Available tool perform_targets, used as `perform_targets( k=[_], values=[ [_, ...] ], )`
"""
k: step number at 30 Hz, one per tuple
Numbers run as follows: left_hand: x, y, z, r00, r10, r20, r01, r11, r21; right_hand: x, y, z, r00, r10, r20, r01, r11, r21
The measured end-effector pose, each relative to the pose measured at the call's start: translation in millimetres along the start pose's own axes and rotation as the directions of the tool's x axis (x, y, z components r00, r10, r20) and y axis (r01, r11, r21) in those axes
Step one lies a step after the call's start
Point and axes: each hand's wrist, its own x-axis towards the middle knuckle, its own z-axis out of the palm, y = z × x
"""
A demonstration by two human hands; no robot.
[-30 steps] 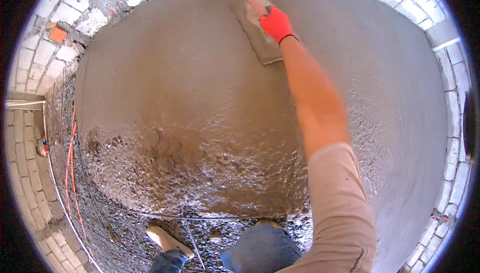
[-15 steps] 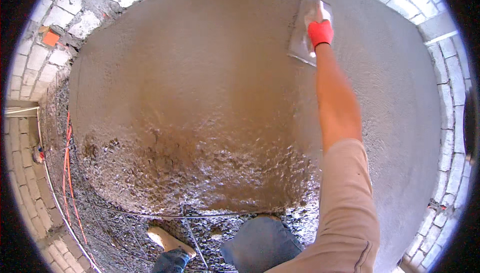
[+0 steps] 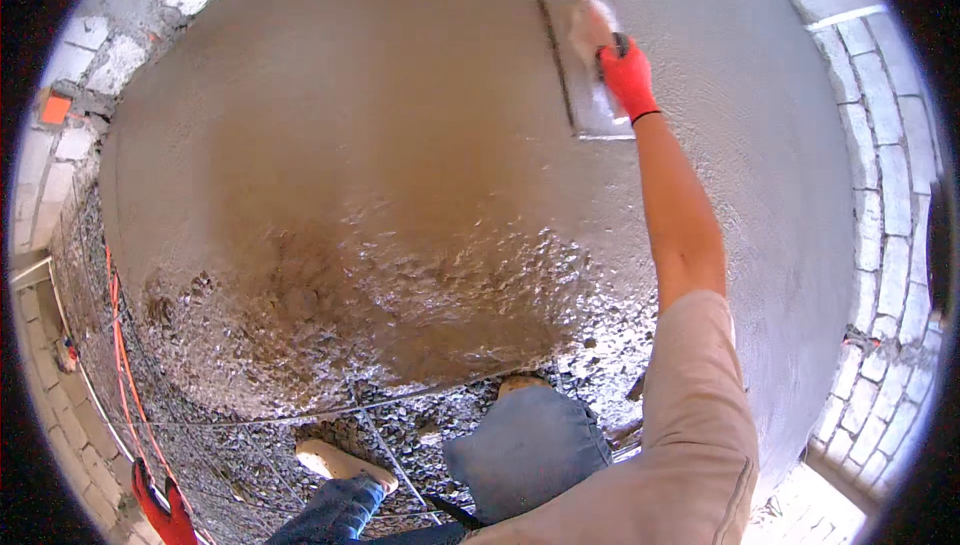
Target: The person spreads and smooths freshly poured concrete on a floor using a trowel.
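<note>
My right hand (image 3: pixel 628 80), in a red glove, is closed round the handle of a flat rectangular trowel (image 3: pixel 580 95). The trowel's blade lies on wet grey concrete (image 3: pixel 400 75) at the far right of the middle. Behind it the surface is fairly smooth; nearer to me the concrete turns rough and shiny. At the lower left edge shows my left hand (image 3: pixel 165 507), gloved in red with dark fingers. Its fingers are apart and nothing shows in them. It is close to the orange cables (image 3: pixel 122 355).
Pale block walls (image 3: pixel 865 145) curve round both sides. Dark gravel (image 3: pixel 250 455) with thin metal bars (image 3: pixel 385 445) lies at the near side, where my feet and jeans (image 3: pixel 345 507) show. An orange block piece (image 3: pixel 56 108) sits in the left wall.
The trowel and my right hand have shifted left, and the blade has turned. My left hand has come into view at the lower left. The whole view has shifted somewhat.
</note>
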Motion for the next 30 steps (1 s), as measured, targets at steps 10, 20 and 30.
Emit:
perform_targets(
  k=[10,20,30],
  values=[
    [39.6,48.5,50.7,0.952,0.298,-0.063,-0.303,0.904,-0.303,-100.7,-73.3,21.4,0.860,-0.345,0.375,0.260,0.930,0.259],
    [31.2,85.0,28.8,0.915,0.403,0.009,-0.402,0.915,-0.032,-68.7,-89.4,49.3,0.917,-0.311,0.251,0.279,0.947,0.155],
    [18.5,61.8,35.3,0.963,0.253,0.093,-0.226,0.946,-0.234,-2.6,5.4,-10.9,0.968,0.204,-0.145,-0.213,0.976,-0.050]
  ],
)
